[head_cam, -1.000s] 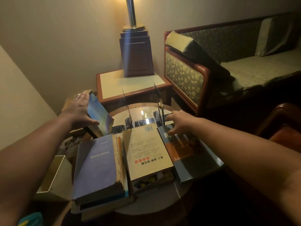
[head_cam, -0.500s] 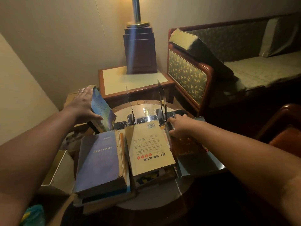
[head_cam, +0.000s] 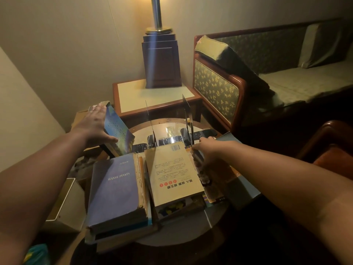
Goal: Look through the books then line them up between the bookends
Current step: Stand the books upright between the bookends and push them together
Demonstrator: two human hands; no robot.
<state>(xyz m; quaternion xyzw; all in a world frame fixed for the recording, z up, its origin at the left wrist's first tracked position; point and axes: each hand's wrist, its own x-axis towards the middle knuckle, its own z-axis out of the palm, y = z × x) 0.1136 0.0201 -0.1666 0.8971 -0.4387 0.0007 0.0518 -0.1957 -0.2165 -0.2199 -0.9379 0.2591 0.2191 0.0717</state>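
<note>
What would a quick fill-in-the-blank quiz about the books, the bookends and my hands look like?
The left hand grips a tilted book whose cover is ____.
The number of books standing between the bookends is ____.
The tan book with the barcode lies ____.
The right hand pinches the cover of the open book, which lies on the tan book's ____ side.
Missing words: blue; zero; flat; right.

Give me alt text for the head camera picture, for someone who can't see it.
A person's left hand holds a blue book tilted on edge while the right hand holds up the cover of an orange book beside two upright bookends on a round table. More books lie stacked in front.
</note>
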